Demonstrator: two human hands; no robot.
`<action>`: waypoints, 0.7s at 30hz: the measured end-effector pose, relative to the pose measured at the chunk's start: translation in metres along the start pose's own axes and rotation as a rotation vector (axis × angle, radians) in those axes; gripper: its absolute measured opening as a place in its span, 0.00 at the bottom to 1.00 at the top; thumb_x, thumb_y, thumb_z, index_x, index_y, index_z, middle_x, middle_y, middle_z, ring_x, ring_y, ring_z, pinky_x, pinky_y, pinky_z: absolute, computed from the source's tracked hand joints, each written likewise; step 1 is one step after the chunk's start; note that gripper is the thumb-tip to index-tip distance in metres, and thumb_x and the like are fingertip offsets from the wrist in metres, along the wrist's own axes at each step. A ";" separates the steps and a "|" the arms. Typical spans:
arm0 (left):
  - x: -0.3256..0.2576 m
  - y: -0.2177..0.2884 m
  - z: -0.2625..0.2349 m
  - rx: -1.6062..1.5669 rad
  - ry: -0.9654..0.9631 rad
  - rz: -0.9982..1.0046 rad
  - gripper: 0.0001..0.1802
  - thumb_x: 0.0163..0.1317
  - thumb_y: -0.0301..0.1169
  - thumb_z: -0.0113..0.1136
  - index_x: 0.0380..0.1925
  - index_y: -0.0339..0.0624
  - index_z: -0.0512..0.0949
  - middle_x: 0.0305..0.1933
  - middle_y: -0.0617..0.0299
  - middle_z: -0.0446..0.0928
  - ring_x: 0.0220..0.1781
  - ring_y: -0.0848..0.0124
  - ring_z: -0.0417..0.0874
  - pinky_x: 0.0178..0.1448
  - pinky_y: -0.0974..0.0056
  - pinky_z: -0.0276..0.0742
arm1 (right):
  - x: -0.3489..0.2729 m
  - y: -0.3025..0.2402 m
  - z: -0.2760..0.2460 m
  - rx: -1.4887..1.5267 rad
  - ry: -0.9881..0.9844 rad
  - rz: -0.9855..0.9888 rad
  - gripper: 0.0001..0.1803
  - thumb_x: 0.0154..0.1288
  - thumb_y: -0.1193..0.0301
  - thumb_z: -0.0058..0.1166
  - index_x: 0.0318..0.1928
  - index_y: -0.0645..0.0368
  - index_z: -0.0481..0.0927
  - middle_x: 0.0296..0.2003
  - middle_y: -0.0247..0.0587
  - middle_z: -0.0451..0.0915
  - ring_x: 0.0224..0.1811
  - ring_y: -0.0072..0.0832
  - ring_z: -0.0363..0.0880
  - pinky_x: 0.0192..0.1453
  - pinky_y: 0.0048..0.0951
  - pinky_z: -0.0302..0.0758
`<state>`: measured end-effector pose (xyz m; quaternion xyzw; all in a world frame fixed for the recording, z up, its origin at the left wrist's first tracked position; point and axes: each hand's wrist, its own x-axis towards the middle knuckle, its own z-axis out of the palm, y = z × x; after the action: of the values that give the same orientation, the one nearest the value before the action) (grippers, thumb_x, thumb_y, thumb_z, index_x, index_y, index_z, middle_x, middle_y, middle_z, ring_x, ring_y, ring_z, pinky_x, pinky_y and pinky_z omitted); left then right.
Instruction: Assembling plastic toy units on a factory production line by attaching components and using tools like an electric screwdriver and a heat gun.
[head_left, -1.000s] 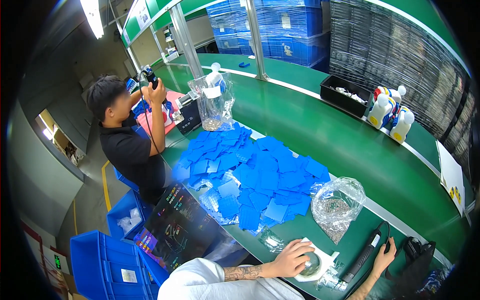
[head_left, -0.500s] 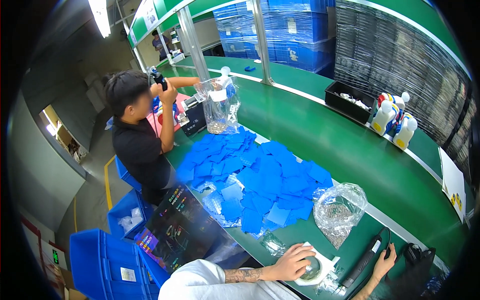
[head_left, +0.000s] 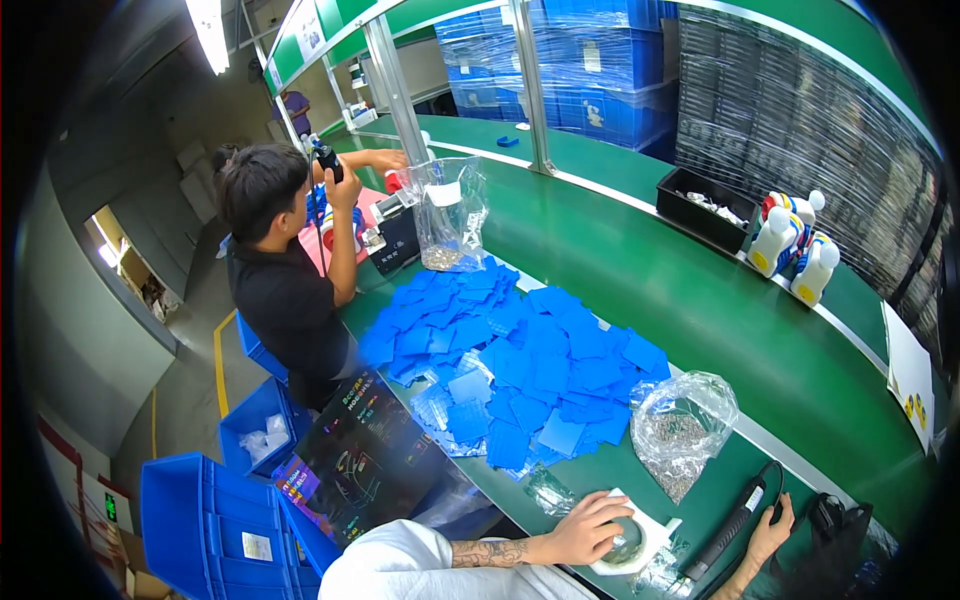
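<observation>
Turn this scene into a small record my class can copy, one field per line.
Left hand: laid over a white holder with a round centre
Right hand: beside a black cylindrical tool; grip unclear
Main pile: flat blue squares on a green bench
Bags: near clear bag of small parts, right of the pile; far clear bag, at its far end
Co-worker: dressed in black, dark handheld tool in hand

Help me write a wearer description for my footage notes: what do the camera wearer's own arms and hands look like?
The left arm wears a pale, whitish sleeve ending above a bare forearm with dark patterned tattoos. The left hand and right hand are ungloved. The right forearm is bare where visible; its sleeve is out of view.
</observation>
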<state>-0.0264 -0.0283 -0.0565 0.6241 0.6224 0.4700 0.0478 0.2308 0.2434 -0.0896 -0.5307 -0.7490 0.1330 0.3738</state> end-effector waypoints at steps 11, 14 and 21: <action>0.000 0.000 0.000 -0.003 -0.011 0.005 0.04 0.49 0.24 0.55 0.28 0.39 0.73 0.52 0.56 0.71 0.63 0.57 0.66 0.63 0.46 0.59 | 0.000 -0.007 -0.001 0.013 0.005 0.016 0.18 0.55 0.80 0.48 0.49 0.65 0.74 0.53 0.50 0.73 0.56 0.43 0.70 0.61 0.37 0.64; 0.000 0.000 0.000 -0.007 -0.011 0.002 0.04 0.50 0.24 0.55 0.28 0.40 0.73 0.52 0.56 0.71 0.63 0.57 0.66 0.63 0.46 0.59 | -0.001 -0.004 -0.001 0.002 0.005 0.014 0.18 0.55 0.80 0.48 0.49 0.65 0.74 0.53 0.50 0.73 0.56 0.43 0.70 0.61 0.37 0.64; 0.000 -0.001 0.000 0.002 -0.010 0.005 0.05 0.49 0.24 0.55 0.28 0.40 0.73 0.52 0.56 0.71 0.63 0.57 0.66 0.64 0.46 0.59 | 0.000 -0.007 -0.001 -0.008 0.001 0.018 0.19 0.56 0.79 0.50 0.50 0.64 0.74 0.53 0.49 0.74 0.56 0.42 0.71 0.61 0.36 0.65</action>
<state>-0.0272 -0.0286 -0.0571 0.6280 0.6209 0.4666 0.0491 0.2262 0.2401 -0.0847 -0.5391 -0.7443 0.1332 0.3711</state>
